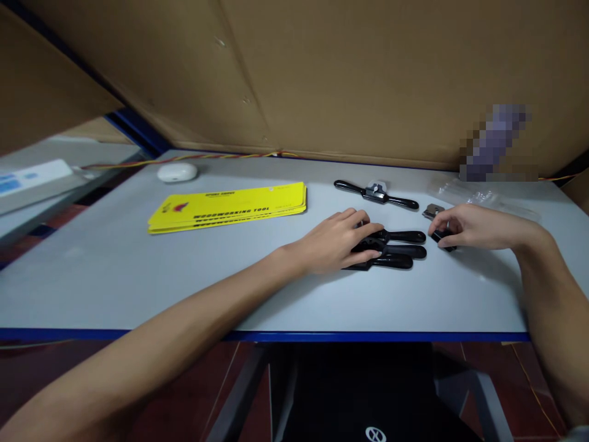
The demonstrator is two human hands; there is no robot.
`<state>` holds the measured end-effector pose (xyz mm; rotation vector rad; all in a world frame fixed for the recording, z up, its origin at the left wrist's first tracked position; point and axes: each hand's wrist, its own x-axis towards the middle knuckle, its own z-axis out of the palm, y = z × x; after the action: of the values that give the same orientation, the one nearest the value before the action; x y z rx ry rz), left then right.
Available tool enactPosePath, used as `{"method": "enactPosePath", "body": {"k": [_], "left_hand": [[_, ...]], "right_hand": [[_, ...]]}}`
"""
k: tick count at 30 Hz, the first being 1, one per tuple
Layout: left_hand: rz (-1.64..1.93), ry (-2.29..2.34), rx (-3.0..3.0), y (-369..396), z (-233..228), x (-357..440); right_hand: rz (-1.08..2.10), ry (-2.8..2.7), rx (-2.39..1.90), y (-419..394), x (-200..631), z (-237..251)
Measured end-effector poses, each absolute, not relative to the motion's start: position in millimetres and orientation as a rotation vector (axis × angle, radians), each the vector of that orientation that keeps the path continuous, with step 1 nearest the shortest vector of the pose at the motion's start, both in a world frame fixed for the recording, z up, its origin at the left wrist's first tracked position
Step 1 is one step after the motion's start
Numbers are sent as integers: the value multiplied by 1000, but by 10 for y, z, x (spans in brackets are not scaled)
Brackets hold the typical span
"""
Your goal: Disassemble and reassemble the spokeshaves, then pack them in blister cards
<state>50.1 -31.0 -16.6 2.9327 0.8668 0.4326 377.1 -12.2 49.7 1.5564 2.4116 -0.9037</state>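
We see our left hand [343, 240] lying palm down on a small stack of black spokeshave bodies [396, 250] near the middle of the surface [115, 270]. The fingers are spread flat over the left ends of the tools rather than curled around them, so the hand rests on the stack and does not grip it. The handles stick out from under our fingers toward 3 o'clock, lying close together and roughly parallel.

Just beyond those handle tips, at 3 o'clock from the stack, our right hand [469, 227] is curled narrow, thumb and fingertips pinched on a small black part [445, 240] that touches the surface. A small metal piece [431, 212] lies just beside that hand at its 11 o'clock.

At 12 o'clock from the stack, set apart from it, lies an assembled spokeshave [376, 194] with two black handles and a metal middle. Further toward 2 o'clock we can make out a clear plastic bag [478, 197], flat on the surface.

Well off at 9 o'clock from our left hand sits a pile of yellow cards [230, 206] printed with the words "woodworking tool". A white rounded case [177, 172] rests at 11 o'clock from the cards, near the cardboard wall [322, 73].
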Motion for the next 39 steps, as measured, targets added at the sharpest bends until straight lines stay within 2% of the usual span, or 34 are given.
{"method": "enactPosePath", "body": {"k": [8, 39], "left_hand": [[434, 872, 2926, -309, -168, 501], [421, 862, 2941, -313, -161, 513]], "right_hand": [[-998, 2461, 1559, -111, 3741, 452], [-758, 2565, 1538, -99, 3785, 478]]}}
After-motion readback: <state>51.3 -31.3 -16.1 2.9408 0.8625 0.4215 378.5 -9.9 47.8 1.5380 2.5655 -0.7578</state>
